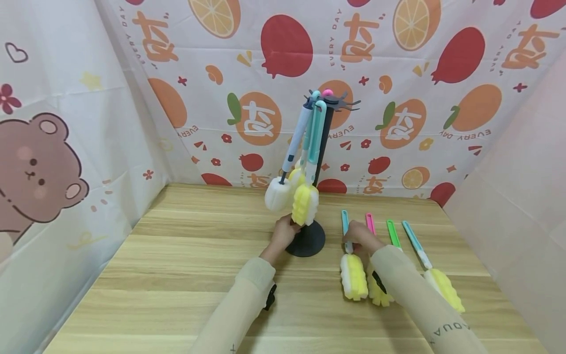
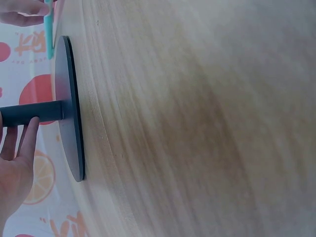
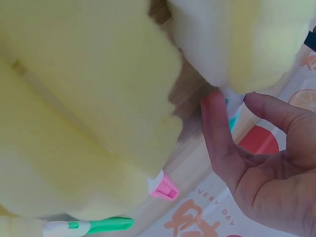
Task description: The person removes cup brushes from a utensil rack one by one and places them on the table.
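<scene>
My left hand [image 1: 284,233] grips the lower part of the black post [image 2: 29,113] of an upright stand, just above its round base [image 1: 311,241]. Sponge cup brushes hang from the hooks at the stand's top, among them a teal-handled one with a yellow and white sponge [image 1: 305,204] and a white-headed one [image 1: 277,194]. At the right, my right hand [image 1: 363,236] pinches a sponge brush [image 1: 353,278] with a light blue handle, thumb and fingers close to its yellow and white head. In the right wrist view the fingertips [image 3: 215,98] meet right below that sponge.
Beside the pinched brush lie a pink-handled brush [image 1: 370,222], a green-handled one [image 1: 392,233] and a blue-handled one [image 1: 415,243], partly hidden by my right arm. A printed curtain [image 1: 287,123] stands behind the wooden table [image 1: 177,275].
</scene>
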`<move>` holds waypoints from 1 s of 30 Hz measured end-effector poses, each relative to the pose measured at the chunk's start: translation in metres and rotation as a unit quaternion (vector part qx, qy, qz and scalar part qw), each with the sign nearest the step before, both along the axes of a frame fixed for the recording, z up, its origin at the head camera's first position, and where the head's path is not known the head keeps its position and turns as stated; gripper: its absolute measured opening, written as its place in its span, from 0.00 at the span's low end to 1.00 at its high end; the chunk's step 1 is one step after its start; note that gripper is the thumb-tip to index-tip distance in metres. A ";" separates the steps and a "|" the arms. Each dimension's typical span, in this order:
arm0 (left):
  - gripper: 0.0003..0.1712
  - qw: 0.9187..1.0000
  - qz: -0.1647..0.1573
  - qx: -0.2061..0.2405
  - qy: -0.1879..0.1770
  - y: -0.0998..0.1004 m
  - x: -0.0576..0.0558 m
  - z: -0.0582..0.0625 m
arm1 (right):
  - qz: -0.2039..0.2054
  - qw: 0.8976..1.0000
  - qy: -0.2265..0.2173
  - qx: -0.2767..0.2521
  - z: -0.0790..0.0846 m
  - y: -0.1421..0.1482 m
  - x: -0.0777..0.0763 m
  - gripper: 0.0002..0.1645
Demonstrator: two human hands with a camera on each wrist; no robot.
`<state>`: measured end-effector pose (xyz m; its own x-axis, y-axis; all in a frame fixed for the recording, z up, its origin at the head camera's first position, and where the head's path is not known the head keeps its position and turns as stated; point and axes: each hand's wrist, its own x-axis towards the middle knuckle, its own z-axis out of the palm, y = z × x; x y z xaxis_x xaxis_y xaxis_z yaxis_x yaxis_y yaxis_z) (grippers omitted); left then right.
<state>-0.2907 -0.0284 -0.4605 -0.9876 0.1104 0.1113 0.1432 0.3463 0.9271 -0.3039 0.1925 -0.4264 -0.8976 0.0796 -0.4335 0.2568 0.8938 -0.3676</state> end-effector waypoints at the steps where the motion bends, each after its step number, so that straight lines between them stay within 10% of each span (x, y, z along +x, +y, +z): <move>1: 0.14 1.000 0.000 -0.001 0.001 0.000 0.000 0.000 | 0.005 1.000 0.000 0.003 0.000 0.000 0.000 0.10; 15: 0.13 0.999 -0.003 -0.029 0.018 -0.003 -0.001 0.000 | 0.069 0.983 0.166 -0.047 0.043 -0.011 0.002 0.29; 23: 0.17 0.997 -0.032 -0.050 0.039 -0.005 0.001 -0.003 | 0.077 0.895 0.378 -0.224 0.092 -0.040 0.016 0.18; 30: 0.18 0.995 -0.068 -0.046 0.049 -0.005 -0.001 -0.003 | 0.091 0.831 0.434 -0.336 0.124 -0.065 0.036 0.19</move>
